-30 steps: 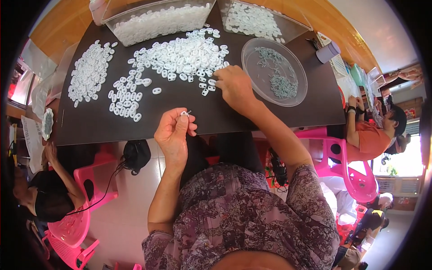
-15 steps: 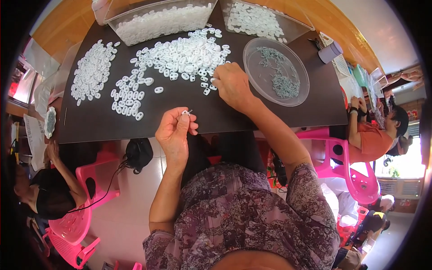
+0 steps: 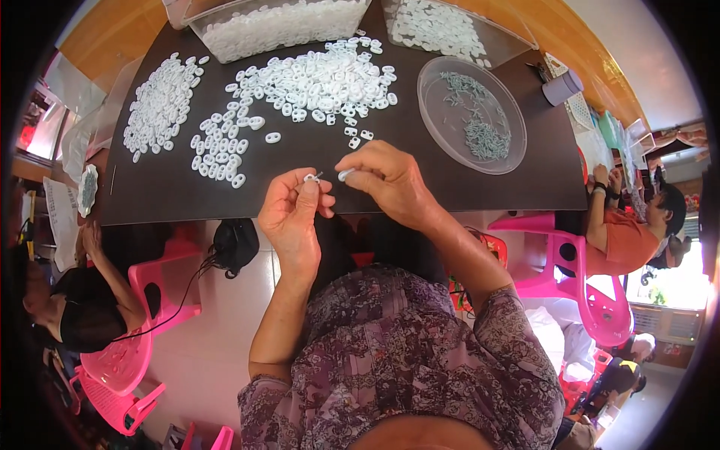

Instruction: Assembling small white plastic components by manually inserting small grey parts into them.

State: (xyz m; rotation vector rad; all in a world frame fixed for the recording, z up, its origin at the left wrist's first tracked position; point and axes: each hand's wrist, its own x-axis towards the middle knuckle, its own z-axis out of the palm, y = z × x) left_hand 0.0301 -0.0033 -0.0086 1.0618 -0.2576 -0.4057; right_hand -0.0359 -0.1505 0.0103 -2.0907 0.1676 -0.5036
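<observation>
Over the table's front edge, my left hand [image 3: 294, 214] pinches a small white plastic piece [image 3: 311, 178] between thumb and fingers; a thin grey screw [image 3: 319, 175] sticks out of it. Just to the right, my right hand [image 3: 394, 180] is closed on another white plastic piece [image 3: 346, 174], partly hidden by the fingertips. The two pieces are a short gap apart. Beyond my hands spreads a big heap of white oval two-holed pieces [image 3: 322, 79], with a few loose ones [image 3: 351, 131] at its near edge.
A round clear tray [image 3: 431, 131] of grey screws [image 3: 486, 139] sits right. Clear bins [image 3: 225, 54] of white pieces stand at the back. Smaller piles [image 3: 157, 112] lie left. A purple-lidded container [image 3: 561, 88] stands far right. People sit at both sides, near pink chairs [image 3: 607, 300].
My right hand has come back from the heap toward my left hand, bringing a white plastic piece. My left hand keeps hold of its piece and screw. The view has shifted slightly.
</observation>
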